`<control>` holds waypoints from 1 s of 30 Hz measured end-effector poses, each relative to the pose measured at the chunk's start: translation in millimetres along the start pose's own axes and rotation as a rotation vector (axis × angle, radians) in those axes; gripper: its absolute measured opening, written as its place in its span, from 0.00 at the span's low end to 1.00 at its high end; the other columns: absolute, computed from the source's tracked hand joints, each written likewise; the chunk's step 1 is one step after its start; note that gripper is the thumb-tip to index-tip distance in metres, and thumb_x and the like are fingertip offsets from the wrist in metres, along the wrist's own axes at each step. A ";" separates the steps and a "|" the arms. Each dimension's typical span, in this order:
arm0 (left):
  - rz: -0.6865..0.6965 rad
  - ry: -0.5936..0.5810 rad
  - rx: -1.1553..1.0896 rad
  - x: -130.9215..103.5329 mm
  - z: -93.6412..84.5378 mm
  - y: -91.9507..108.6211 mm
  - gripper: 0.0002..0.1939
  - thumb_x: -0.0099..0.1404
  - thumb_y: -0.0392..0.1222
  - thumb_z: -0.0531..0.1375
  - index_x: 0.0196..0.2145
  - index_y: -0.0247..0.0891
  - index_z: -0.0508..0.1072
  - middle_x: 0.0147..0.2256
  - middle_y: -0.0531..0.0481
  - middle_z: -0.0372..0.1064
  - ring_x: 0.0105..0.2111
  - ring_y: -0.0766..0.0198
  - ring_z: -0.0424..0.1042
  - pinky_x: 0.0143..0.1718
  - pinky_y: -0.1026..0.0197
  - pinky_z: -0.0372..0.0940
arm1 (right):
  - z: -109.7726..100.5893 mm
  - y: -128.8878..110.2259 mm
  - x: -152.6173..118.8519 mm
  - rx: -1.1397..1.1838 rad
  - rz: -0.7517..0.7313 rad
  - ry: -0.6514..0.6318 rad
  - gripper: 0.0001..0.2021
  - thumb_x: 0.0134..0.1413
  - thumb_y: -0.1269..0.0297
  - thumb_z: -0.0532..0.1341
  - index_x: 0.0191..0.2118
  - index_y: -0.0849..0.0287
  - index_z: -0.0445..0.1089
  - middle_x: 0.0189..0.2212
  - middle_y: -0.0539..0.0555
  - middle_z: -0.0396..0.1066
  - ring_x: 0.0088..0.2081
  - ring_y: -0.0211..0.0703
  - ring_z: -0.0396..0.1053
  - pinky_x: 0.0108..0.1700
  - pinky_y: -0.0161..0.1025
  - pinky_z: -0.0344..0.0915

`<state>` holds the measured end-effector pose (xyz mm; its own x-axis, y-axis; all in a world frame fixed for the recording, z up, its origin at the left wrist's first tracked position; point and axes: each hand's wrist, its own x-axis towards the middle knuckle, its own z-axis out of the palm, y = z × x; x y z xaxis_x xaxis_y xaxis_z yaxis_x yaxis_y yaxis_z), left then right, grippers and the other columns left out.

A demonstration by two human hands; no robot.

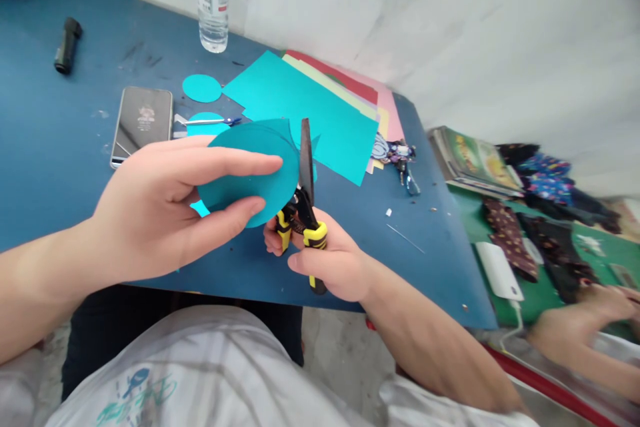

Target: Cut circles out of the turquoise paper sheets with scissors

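A rounded turquoise paper piece (240,193) is pinched between the thumb and fingers of my left hand (170,203), above the blue table. My right hand (325,253) is wrapped round the yellow and black handles of a pair of scissors (307,167). Their dark blades point away from me, beside the paper's right edge. A narrow strip of paper sticks up at the blades. Two turquoise discs lie behind my left hand: one bare (202,88), the other (200,128) under a compass-like metal tool (207,121).
Turquoise sheets (310,107) lie over coloured paper at the back. A phone (143,123), a water bottle (214,7) and a black cylinder (67,47) stand or lie leftward. Keys (403,157) are at right. Another person's hands (585,327) are over a green table (465,227).
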<state>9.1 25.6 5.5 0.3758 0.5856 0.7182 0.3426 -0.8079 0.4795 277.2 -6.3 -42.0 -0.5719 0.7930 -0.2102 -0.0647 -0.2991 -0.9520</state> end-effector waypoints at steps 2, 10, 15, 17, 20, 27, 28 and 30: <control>-0.009 -0.008 -0.009 0.0 -1.1 0.6 0.15 0.73 0.34 0.69 0.54 0.46 0.87 0.28 0.62 0.74 0.23 0.69 0.61 0.27 0.59 0.60 | -0.1 0.5 0.0 -0.003 -0.003 0.004 0.17 0.52 0.71 0.75 0.48 0.52 0.76 0.38 0.51 0.74 0.40 0.48 0.69 0.42 0.45 0.67; -0.003 -0.013 -0.007 0.3 -1.1 -0.4 0.14 0.73 0.34 0.70 0.54 0.45 0.87 0.29 0.62 0.76 0.22 0.71 0.62 0.28 0.61 0.62 | -0.1 2.5 0.7 -0.001 -0.024 -0.018 0.17 0.52 0.73 0.73 0.47 0.52 0.76 0.38 0.50 0.74 0.40 0.47 0.68 0.42 0.44 0.66; -0.003 -0.012 0.035 1.4 0.1 0.3 0.12 0.75 0.36 0.69 0.53 0.46 0.87 0.28 0.61 0.75 0.22 0.69 0.62 0.26 0.61 0.61 | -0.9 2.9 0.8 0.009 -0.004 -0.021 0.17 0.53 0.71 0.74 0.47 0.50 0.76 0.37 0.51 0.74 0.40 0.49 0.68 0.41 0.46 0.66; -0.002 -0.028 0.029 1.7 -0.1 0.5 0.14 0.74 0.33 0.68 0.54 0.45 0.87 0.29 0.61 0.76 0.24 0.69 0.65 0.27 0.61 0.62 | -1.1 3.2 0.9 0.014 -0.012 -0.028 0.17 0.52 0.72 0.73 0.47 0.50 0.76 0.37 0.51 0.73 0.40 0.48 0.67 0.41 0.46 0.66; 0.026 -0.011 0.011 1.7 -0.6 0.6 0.15 0.73 0.32 0.69 0.54 0.44 0.86 0.27 0.62 0.73 0.23 0.69 0.62 0.27 0.61 0.61 | -0.4 2.5 0.8 -0.002 -0.019 -0.029 0.17 0.51 0.74 0.72 0.46 0.50 0.75 0.38 0.50 0.73 0.40 0.47 0.67 0.42 0.45 0.65; 0.007 -0.003 0.022 0.5 -3.7 2.2 0.16 0.72 0.33 0.69 0.53 0.49 0.87 0.24 0.63 0.66 0.19 0.68 0.53 0.29 0.58 0.63 | 0.0 -0.3 0.2 -0.047 -0.006 -0.016 0.17 0.50 0.75 0.70 0.44 0.50 0.74 0.37 0.49 0.72 0.40 0.47 0.65 0.43 0.46 0.64; -0.004 -0.012 0.023 0.4 -4.3 2.3 0.16 0.72 0.33 0.69 0.54 0.48 0.87 0.25 0.63 0.66 0.20 0.68 0.53 0.30 0.57 0.63 | -0.3 -0.5 0.1 -0.046 -0.009 -0.022 0.16 0.50 0.75 0.70 0.44 0.50 0.74 0.37 0.49 0.72 0.40 0.47 0.65 0.42 0.45 0.63; -0.004 -0.021 0.015 0.2 -4.9 2.2 0.17 0.72 0.32 0.69 0.54 0.47 0.87 0.25 0.63 0.66 0.20 0.68 0.53 0.30 0.57 0.63 | -0.4 -1.0 -0.4 -0.042 -0.008 -0.027 0.16 0.51 0.75 0.70 0.44 0.50 0.74 0.37 0.49 0.72 0.39 0.47 0.64 0.42 0.45 0.63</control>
<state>5.7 23.6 9.2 0.3922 0.5906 0.7053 0.3574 -0.8043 0.4747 277.8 -6.1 -41.1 -0.5930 0.7808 -0.1967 -0.0356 -0.2695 -0.9623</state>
